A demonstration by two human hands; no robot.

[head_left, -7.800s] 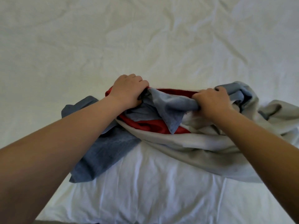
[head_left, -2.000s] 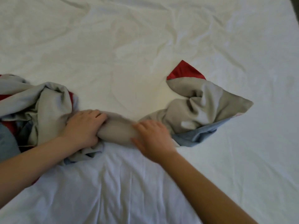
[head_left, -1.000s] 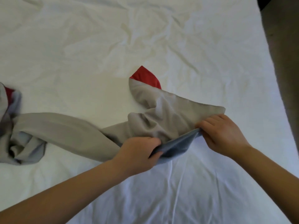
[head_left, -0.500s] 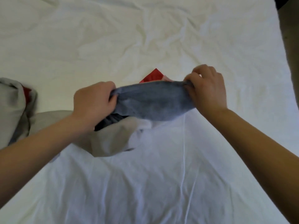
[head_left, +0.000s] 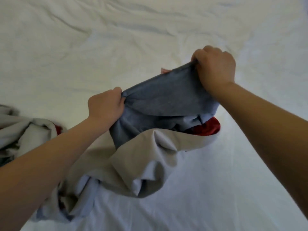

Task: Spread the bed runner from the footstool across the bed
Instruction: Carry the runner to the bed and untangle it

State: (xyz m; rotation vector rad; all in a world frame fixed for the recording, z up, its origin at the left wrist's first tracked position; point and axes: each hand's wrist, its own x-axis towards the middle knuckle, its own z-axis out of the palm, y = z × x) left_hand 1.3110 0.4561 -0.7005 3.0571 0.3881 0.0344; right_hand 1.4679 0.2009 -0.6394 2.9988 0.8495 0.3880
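Note:
The bed runner (head_left: 164, 99) is a long cloth of grey, blue and red panels, crumpled on the white bed (head_left: 116, 39). My left hand (head_left: 106, 104) grips one end of its blue edge and my right hand (head_left: 215, 67) grips the other end farther away, higher and to the right. The blue panel is stretched between them, lifted off the bed. Below it the grey part hangs in folds, with a red patch showing under my right wrist. The rest of the runner lies bunched at the left edge, partly behind my left forearm.
Wrinkled white sheet covers the whole view. The footstool is out of view.
Both hands have lifted the blue edge higher and pulled it wider apart, my right hand moving farther away and to the right. More grey cloth now hangs folded below.

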